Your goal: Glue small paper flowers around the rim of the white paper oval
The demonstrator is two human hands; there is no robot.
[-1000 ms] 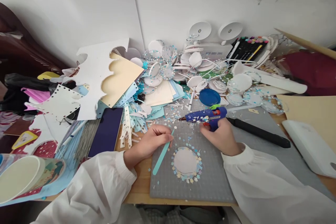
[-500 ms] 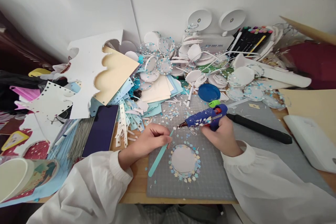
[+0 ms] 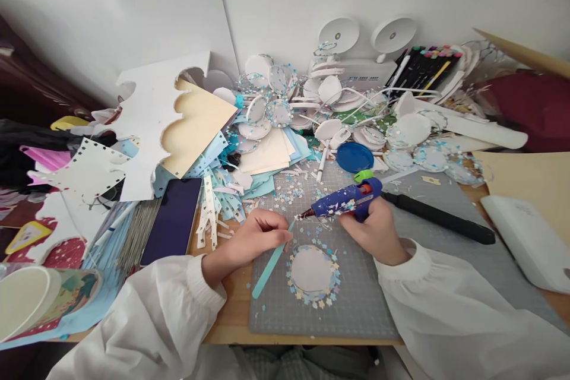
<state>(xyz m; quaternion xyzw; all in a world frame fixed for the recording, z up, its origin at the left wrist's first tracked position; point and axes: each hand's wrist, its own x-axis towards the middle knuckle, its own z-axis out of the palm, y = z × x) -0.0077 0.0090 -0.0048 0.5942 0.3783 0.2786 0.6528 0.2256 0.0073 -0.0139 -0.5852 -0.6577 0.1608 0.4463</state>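
Note:
My left hand [image 3: 256, 238] pinches a teal stick [image 3: 268, 271], whose upper tip carries a tiny pale star. The brown nozzle of a blue glue gun [image 3: 341, 202] meets or nearly meets that tip; the exact contact is too small to tell. Wrapped round the gun's handle is my right hand [image 3: 377, 231]. Below both hands, a white disc [image 3: 312, 270] ringed with small blue, cream and lilac stars lies on the grey cutting mat [image 3: 356, 309]. Loose tiny stars [image 3: 289, 193] are scattered on the mat beyond the hands.
A blue lid [image 3: 355, 157] and a black rod-shaped tool [image 3: 440, 218] lie behind and right of the gun. At left are a phone [image 3: 171, 222] and a paper cup [image 3: 48, 303]. White discs and wire [image 3: 280, 92] pile up at the back.
The glue gun and my right hand have shifted very slightly left, with the nozzle closer to the stick's tip. My left hand stays nearly still.

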